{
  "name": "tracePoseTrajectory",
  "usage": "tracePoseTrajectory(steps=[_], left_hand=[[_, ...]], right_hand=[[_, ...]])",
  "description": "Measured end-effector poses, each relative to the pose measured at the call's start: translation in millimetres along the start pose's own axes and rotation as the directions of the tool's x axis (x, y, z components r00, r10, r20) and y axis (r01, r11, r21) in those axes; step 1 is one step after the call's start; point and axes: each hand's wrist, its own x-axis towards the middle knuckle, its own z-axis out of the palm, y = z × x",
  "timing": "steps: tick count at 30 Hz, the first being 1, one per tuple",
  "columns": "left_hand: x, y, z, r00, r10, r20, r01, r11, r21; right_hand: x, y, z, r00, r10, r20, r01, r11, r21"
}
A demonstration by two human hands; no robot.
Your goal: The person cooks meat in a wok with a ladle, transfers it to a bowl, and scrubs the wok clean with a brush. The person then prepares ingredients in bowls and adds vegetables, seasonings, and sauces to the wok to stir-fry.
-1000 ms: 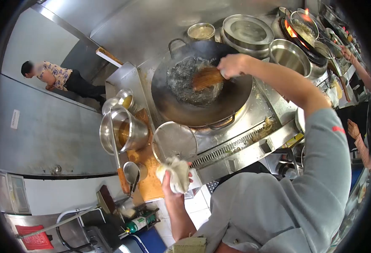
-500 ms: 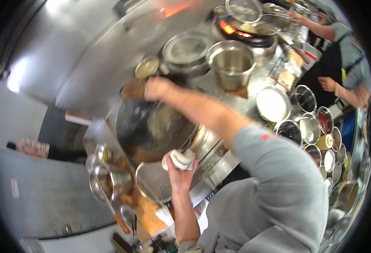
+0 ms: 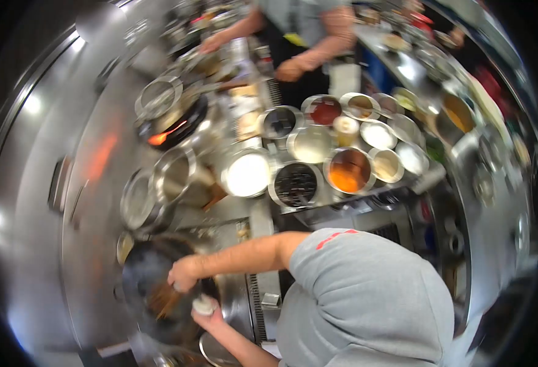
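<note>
My right hand (image 3: 186, 273) is closed around a brown bristled brush (image 3: 164, 301), which looks like a bamboo wok brush. The brush is blurred and points down into a large dark wok (image 3: 143, 263). Just below and beside it, my left hand (image 3: 210, 318) grips a folded white cloth (image 3: 204, 304) at the wok's near edge. The wok's inside looks dark and hazy, and both arms hide part of its rim.
A lidded pot (image 3: 138, 199) and a tall steel pot (image 3: 177, 177) stand beyond the wok. Farther up, flame (image 3: 166, 134) shows under another wok. Sauce containers (image 3: 348, 171) line the counter at right. A co-worker (image 3: 306, 24) stands at the top, hands over the counter.
The view has turned to the right, bringing the sauce containers and co-worker toward the middle. My right hand has brought the brush from the wok's far rim down into it. The cloth stays in my left hand.
</note>
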Motion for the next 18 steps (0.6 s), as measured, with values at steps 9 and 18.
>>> tracePoseTrajectory(steps=[9,18], left_hand=[[-39.0,-21.1,8.4,0.952,0.257,0.165,-0.304,0.76,0.574],[-56.4,-39.7,15.2,0.919,0.363,0.155,-0.355,0.587,0.728]], right_hand=[[-198.2,46.4,19.6,0.93,0.362,-0.06,-0.199,0.636,0.745],[-191.9,71.5,22.5,0.922,0.372,-0.111,-0.172,0.646,0.743]])
